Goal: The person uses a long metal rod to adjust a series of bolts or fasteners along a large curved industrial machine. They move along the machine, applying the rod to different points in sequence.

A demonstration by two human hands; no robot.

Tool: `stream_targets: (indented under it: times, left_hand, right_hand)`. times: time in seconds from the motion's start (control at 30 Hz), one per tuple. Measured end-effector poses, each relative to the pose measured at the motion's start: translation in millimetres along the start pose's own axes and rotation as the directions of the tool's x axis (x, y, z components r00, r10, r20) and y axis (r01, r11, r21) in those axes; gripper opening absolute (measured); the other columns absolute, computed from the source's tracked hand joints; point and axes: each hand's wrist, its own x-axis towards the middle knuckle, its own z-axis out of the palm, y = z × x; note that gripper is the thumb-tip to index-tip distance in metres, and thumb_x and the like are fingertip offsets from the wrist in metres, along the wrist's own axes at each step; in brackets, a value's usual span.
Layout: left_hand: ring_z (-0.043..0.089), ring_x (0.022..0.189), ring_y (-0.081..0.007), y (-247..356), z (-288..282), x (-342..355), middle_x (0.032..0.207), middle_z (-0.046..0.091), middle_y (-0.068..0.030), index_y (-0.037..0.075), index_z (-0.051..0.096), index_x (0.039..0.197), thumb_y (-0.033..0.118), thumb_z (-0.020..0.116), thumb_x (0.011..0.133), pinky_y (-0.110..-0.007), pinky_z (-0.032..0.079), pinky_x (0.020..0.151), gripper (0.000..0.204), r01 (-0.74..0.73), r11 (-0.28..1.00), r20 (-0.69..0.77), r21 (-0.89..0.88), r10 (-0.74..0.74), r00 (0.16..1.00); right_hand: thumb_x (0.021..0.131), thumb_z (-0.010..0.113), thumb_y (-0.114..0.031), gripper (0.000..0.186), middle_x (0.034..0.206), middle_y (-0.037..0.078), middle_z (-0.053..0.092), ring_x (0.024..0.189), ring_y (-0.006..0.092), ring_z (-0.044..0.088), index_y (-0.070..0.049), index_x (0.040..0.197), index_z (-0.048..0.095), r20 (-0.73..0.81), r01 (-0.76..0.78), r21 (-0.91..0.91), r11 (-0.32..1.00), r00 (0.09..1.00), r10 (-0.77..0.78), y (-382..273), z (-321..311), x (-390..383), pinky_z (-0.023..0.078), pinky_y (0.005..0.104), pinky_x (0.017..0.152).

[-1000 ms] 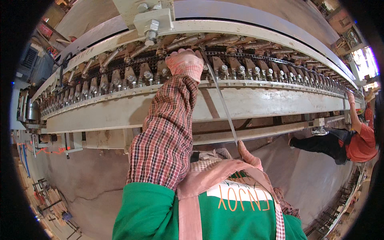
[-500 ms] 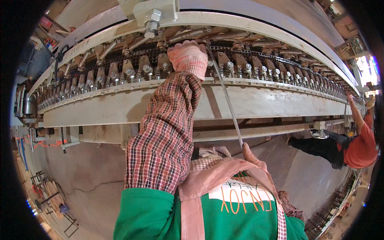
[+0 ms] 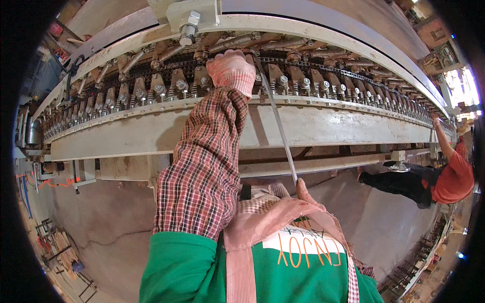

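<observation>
Long metal bar slants across a chain machine.
The right hand clasps its lower end; the left hand is beside its upper end, its grip hidden from me.

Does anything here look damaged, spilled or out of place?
Yes, one thing: a jagged dark line breaks the otherwise plain floor at lower left, perhaps a crack. I see no spill. The strip slants, but its lower end meets the right hand, so that doesn't look wrong.
</observation>
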Motion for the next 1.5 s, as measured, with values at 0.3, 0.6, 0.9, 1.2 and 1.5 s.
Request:
stream_targets:
  times: [0.3, 0.6, 0.9, 1.2, 1.5]
  left_hand:
    - [0.069, 0.099, -0.0287, 0, 16, -4, 0.108, 0.072, -0.0063, 0.015, 0.072, 0.104, 0.052, 0.054, 0.095, -0.047, 0.053, 0.083, 0.043, -0.003, 0.996, -0.064, 0.085, 0.009, 0.998]
    - [0.069, 0.102, -0.0295, -2, 1, -6, 0.108, 0.072, -0.0072, 0.015, 0.075, 0.103, 0.054, 0.051, 0.096, -0.049, 0.052, 0.087, 0.047, 0.013, 1.0, 0.041, -0.012, -0.012, 0.999]
    - [0.072, 0.098, -0.0302, 2, -12, -5, 0.102, 0.075, -0.0075, 0.015, 0.077, 0.102, 0.056, 0.051, 0.097, -0.044, 0.055, 0.083, 0.049, 0.013, 0.999, 0.069, -0.036, -0.011, 0.998]
    - [0.071, 0.103, -0.029, 4, -13, -1, 0.109, 0.074, -0.0059, 0.017, 0.075, 0.106, 0.053, 0.055, 0.094, -0.044, 0.055, 0.086, 0.042, 0.052, 0.998, 0.123, -0.035, -0.047, 0.991]
    - [0.071, 0.105, -0.0241, 1, -9, -3, 0.111, 0.074, -0.0033, 0.017, 0.076, 0.107, 0.05, 0.049, 0.1, -0.043, 0.055, 0.082, 0.044, 0.026, 1.0, 0.1, 0.01, -0.027, 0.995]
  right_hand:
    - [0.094, 0.066, 0.002, 0.068, 0.141, 0.004, 0.052, 0.108, 0.0052, 0.051, -0.005, 0.156, 0.039, 0.008, -0.049, -0.002, 0.999, 0.999, 0.049, -2, 0, 9, 0.042, 0.0203, 0.092]
    - [0.094, 0.065, 0.002, 0.068, 0.137, 0.004, 0.055, 0.103, 0.0052, 0.051, -0.005, 0.156, 0.039, -0.006, 0.024, -0.012, 1.0, 1.0, -0.024, 4, -1, -9, 0.043, 0.0207, 0.09]
    - [0.093, 0.065, 0.003, 0.068, 0.132, 0.004, 0.057, 0.098, 0.0051, 0.052, -0.006, 0.156, 0.039, -0.039, 0.028, -0.038, 0.999, 0.999, -0.029, 3, -1, -23, 0.044, 0.021, 0.088]
    - [0.093, 0.064, 0.003, 0.068, 0.128, 0.004, 0.059, 0.094, 0.005, 0.053, -0.006, 0.156, 0.04, -0.015, 0.014, -0.017, 1.0, 1.0, -0.014, -3, -4, -13, 0.045, 0.0213, 0.085]
    - [0.093, 0.064, 0.003, 0.068, 0.123, 0.004, 0.061, 0.089, 0.0049, 0.053, -0.007, 0.156, 0.04, 0.031, -0.031, 0.052, 0.998, 0.999, 0.029, 0, -2, 9, 0.046, 0.0217, 0.083]
